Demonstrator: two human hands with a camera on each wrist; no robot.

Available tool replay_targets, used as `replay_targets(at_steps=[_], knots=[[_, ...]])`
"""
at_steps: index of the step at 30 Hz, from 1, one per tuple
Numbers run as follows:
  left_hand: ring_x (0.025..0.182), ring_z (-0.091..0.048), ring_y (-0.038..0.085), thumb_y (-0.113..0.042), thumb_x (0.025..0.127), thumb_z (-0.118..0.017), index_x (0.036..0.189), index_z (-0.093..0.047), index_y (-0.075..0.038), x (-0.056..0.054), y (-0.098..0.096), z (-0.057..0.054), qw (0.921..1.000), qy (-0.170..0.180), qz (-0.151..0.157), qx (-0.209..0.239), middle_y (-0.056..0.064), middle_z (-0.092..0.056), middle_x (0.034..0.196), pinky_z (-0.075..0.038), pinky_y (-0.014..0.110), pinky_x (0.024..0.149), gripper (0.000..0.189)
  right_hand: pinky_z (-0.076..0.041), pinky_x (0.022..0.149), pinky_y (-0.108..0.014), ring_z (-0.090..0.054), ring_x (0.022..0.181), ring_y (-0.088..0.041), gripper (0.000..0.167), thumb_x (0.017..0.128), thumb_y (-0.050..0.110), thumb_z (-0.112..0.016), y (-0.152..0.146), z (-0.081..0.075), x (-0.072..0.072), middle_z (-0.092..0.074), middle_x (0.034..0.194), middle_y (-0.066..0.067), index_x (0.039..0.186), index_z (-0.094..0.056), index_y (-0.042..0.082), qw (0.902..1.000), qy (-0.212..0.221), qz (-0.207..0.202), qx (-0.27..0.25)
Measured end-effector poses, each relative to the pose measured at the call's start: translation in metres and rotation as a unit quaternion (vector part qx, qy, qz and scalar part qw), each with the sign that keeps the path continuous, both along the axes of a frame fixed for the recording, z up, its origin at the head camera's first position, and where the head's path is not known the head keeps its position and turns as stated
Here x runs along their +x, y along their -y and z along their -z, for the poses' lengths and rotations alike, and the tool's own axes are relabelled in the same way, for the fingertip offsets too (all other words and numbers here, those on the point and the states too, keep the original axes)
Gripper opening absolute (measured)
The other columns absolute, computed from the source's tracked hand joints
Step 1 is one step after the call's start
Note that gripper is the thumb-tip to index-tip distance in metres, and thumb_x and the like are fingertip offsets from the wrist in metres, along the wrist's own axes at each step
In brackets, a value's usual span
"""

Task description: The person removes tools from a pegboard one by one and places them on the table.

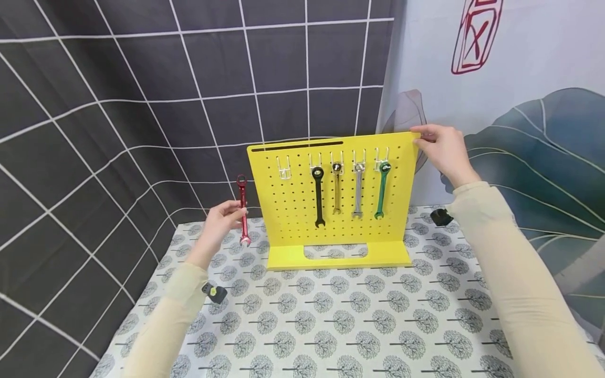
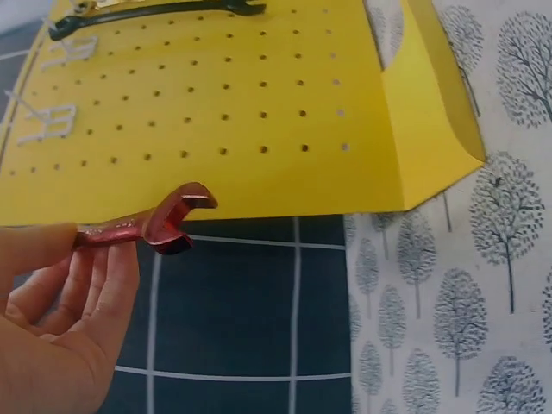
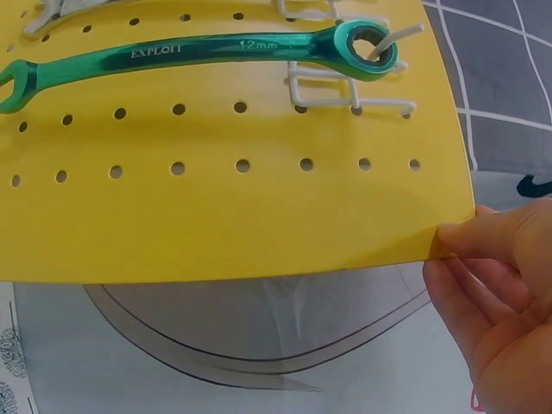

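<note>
A red combination wrench [image 1: 243, 210] is pinched between thumb and fingers of my left hand [image 1: 222, 223], beside the left edge of a yellow pegboard [image 1: 293, 220]. It stands nearly upright in the head view, ring end up; its open end shows in the left wrist view. My right hand [image 1: 441, 149] pinches the board's upper right corner. From white wire hooks on the board hang a black wrench [image 1: 319, 199], a small gold-coloured wrench [image 1: 337, 191], a silver wrench [image 1: 358, 191] and a green wrench [image 3: 190, 53]. The leftmost hook [image 1: 284, 170] bears nothing.
The pegboard stands on its yellow foot [image 1: 331, 262] on a table with a tree-print cloth [image 1: 302, 320]. Close behind and to the left hangs a dark curtain [image 1: 212, 121] with white grid lines. A pale printed curtain [image 1: 510, 105] hangs at the right.
</note>
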State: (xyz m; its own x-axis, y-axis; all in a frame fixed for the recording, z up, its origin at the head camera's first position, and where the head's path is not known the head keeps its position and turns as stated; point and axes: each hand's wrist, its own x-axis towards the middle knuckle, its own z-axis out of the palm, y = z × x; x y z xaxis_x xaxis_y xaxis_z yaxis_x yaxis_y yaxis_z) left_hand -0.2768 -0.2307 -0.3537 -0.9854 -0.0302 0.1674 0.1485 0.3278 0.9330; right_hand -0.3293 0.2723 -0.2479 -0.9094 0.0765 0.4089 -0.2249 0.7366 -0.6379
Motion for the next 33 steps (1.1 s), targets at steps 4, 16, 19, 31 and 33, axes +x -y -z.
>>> replay_targets(at_steps=[4,16,19,31,33], knots=[[0.088,-0.065,0.009,-0.01,0.1,-0.063,0.129,-0.058,0.009,-0.009,0.001,0.012,0.9995,0.032,-0.008,-0.002,0.024,-0.066,0.117,-0.062,0.032,0.082,0.035,-0.049,0.084,-0.038,-0.061,0.115,-0.035,0.04,0.104,0.02,-0.056,0.0,0.0,0.0,-0.061,0.136,-0.021,0.143,-0.058,0.011,1.0,-0.004,-0.002,0.0],[0.097,-0.069,0.027,-0.005,0.1,-0.058,0.132,-0.054,0.012,-0.026,-0.001,0.054,0.9946,0.098,0.0,-0.034,0.03,-0.064,0.12,-0.06,0.044,0.088,0.037,-0.045,0.077,-0.034,-0.062,0.113,-0.033,0.039,0.104,0.018,-0.056,-0.002,0.001,0.001,-0.061,0.136,-0.02,0.142,-0.058,0.011,1.0,-0.005,-0.005,-0.002],[0.097,-0.068,0.031,-0.006,0.099,-0.058,0.131,-0.056,0.011,-0.026,-0.002,0.066,0.9925,0.112,0.007,-0.047,0.03,-0.064,0.119,-0.062,0.042,0.084,0.036,-0.046,0.08,-0.036,-0.061,0.116,-0.034,0.039,0.104,0.018,-0.056,-0.001,0.001,0.003,-0.061,0.137,-0.019,0.142,-0.058,0.012,1.0,-0.006,-0.006,-0.004],[0.079,-0.066,0.021,-0.008,0.095,-0.064,0.123,-0.062,0.01,-0.03,-0.002,0.094,0.9849,0.145,-0.006,-0.094,0.022,-0.067,0.107,-0.063,0.036,0.071,0.033,-0.048,0.085,-0.043,-0.061,0.12,-0.036,0.039,0.104,0.024,-0.058,-0.002,0.003,0.004,-0.061,0.136,-0.019,0.141,-0.059,0.011,0.9997,-0.019,-0.015,-0.008],[0.076,-0.066,0.02,-0.007,0.095,-0.064,0.124,-0.061,0.011,-0.03,-0.002,0.097,0.9844,0.15,-0.006,-0.092,0.022,-0.067,0.108,-0.063,0.036,0.071,0.034,-0.048,0.087,-0.045,-0.06,0.121,-0.037,0.04,0.104,0.023,-0.057,-0.002,0.003,0.005,-0.061,0.136,-0.019,0.141,-0.059,0.01,0.9997,-0.019,-0.016,-0.008]])
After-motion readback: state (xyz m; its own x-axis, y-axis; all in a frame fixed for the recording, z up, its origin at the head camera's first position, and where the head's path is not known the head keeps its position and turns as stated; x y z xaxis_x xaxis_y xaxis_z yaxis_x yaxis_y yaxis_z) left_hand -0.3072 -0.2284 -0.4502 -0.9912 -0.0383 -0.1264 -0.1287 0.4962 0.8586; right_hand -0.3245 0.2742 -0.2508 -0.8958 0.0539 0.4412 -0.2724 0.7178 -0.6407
